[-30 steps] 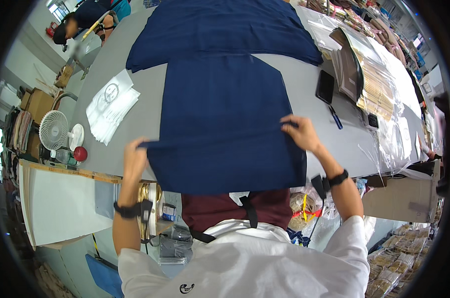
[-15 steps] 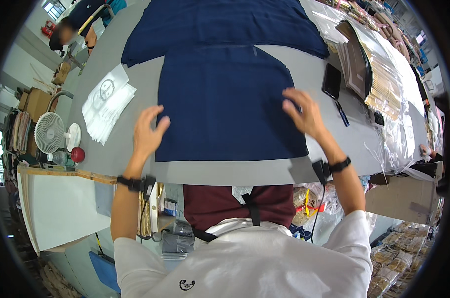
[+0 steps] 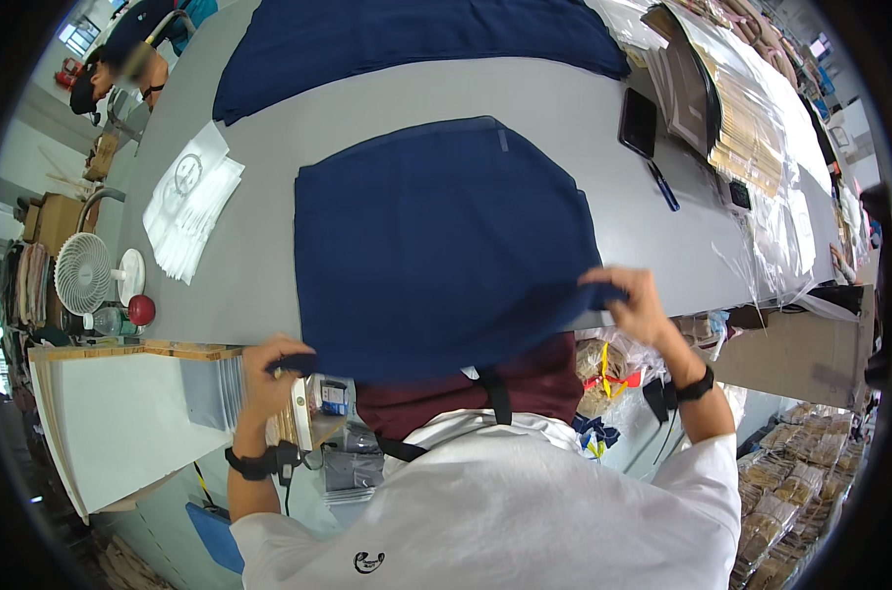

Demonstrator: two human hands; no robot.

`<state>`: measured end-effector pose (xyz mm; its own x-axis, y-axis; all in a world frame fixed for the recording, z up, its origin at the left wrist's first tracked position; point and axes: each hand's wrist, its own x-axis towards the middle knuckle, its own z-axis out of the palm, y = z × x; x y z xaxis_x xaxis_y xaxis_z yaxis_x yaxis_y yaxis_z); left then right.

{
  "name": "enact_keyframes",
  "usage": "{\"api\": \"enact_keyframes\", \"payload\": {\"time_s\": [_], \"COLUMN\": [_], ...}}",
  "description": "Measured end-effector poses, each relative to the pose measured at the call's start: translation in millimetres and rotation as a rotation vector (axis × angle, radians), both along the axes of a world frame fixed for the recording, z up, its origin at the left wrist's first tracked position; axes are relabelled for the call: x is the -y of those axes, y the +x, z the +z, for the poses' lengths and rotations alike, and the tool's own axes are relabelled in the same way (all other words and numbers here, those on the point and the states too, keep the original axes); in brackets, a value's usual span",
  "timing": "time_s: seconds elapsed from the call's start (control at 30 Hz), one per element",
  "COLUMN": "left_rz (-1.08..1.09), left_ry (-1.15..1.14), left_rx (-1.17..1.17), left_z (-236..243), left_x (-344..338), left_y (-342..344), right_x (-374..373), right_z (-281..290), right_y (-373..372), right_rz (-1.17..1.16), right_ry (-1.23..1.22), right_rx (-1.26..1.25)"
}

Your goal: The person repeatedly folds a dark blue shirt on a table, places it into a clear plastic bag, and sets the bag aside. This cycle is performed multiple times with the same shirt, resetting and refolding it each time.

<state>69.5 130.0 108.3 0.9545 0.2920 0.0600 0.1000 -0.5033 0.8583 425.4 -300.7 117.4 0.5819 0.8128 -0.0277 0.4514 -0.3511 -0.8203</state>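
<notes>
A navy sheer fabric piece (image 3: 436,226) lies on the grey table (image 3: 249,236), its near part drawn over the front edge. My left hand (image 3: 274,379) pinches its lower left corner at the table's edge, and my right hand (image 3: 635,300) pinches the lower right corner, a little higher. Behind it, a larger folded navy fabric (image 3: 416,39) lies along the back of the table. Below my hands are my maroon apron (image 3: 416,398) and white shirt.
White printed sheets (image 3: 188,202) lie left. A white fan (image 3: 82,273) and red round object (image 3: 141,310) stand at the left edge. A phone (image 3: 638,123), pen (image 3: 663,187) and plastic-wrapped stacks (image 3: 741,118) are right. A co-worker (image 3: 121,54) leans at upper left.
My hands, open over the fabric half a second ago, now grip its corners lower down. The piece has moved toward me, leaving a grey gap before the back fabric.
</notes>
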Motion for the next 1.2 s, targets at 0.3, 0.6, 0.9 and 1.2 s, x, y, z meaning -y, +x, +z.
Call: {"api": "enact_keyframes", "payload": {"time_s": [0.3, 0.6, 0.9, 1.2], "left_rz": [0.54, 0.551, 0.245, 0.282], "left_ry": [0.1, 0.341, 0.062, -0.468], "left_rx": [-0.026, -0.253, 0.101, 0.067], "left_z": [-35, -58, -29, -32], "left_x": [-77, -48, 44, 70], "left_y": [143, 119, 257, 251], "right_x": [-132, -72, -86, -113], "right_z": [-14, -51, -40, -15], "right_y": [130, 70, 64, 70], "right_rz": [-0.2, -0.417, -0.442, -0.568], "right_ry": [-0.026, -0.327, -0.343, 0.164], "right_rx": [0.278, 0.625, 0.181, -0.332]}}
